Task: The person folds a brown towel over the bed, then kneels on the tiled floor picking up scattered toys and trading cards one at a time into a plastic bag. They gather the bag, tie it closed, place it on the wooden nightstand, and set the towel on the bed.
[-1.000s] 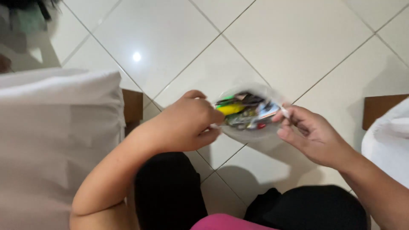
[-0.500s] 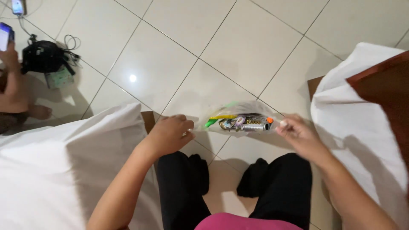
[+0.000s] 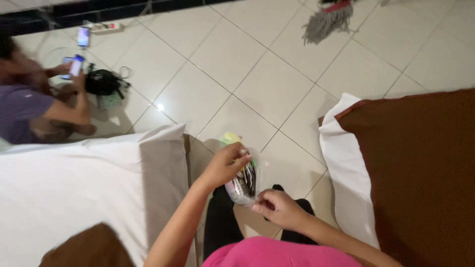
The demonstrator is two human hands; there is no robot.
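Pouch: your clear plastic pouch [image 3: 242, 184] of pens hung above the tiled floor [image 3: 257, 84], between both beds | left hand [image 3: 225, 165] pinched its top edge — right hand [image 3: 277, 207] gripped below, steadying it upright.

A bedroom — likely a guest room. Two beds [image 3: 74, 188] with white sheets flank a tiled floor [image 3: 257, 74]. A mop [image 3: 329, 20] lies nearby.

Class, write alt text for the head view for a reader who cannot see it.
Two bare hands, left hand and right hand, hold a clear pouch of pens above a tiled floor, between two white-sheeted beds.
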